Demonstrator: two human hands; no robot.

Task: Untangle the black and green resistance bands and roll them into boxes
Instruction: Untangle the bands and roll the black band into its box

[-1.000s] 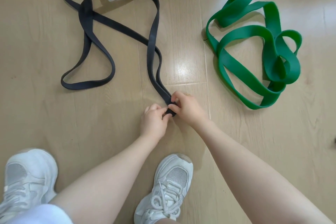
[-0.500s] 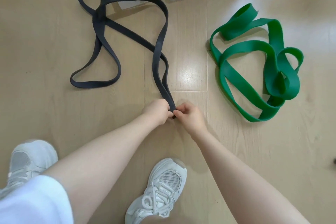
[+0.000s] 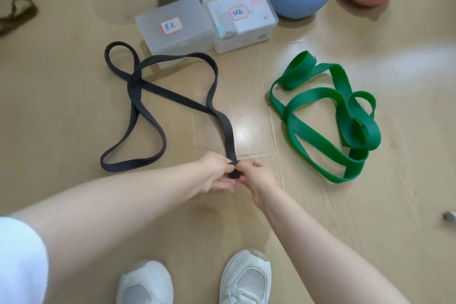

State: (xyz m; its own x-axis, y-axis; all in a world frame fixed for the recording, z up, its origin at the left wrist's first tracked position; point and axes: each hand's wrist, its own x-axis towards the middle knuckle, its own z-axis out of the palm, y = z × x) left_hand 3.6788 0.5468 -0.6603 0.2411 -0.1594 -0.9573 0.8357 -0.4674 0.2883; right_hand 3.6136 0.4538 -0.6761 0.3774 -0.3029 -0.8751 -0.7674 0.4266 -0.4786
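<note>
Pinching the near end of the flat black resistance band (image 3: 172, 99), my left hand (image 3: 216, 171) and right hand (image 3: 256, 177) curl their fingers round a small tight roll of it. Beyond them the band's loops sprawl over the wooden floor (image 3: 61, 106), one touching the frosted plastic box (image 3: 174, 29). Well apart, rightward, lies the tangled green rubber band (image 3: 328, 116), near the second labelled box (image 3: 243, 21).

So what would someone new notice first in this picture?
Probably the bright green resistance band, heaped in loose loops on the floor at right. Then the two hands, left hand and right hand, pinching the small rolled end of the black resistance band at centre.
</note>
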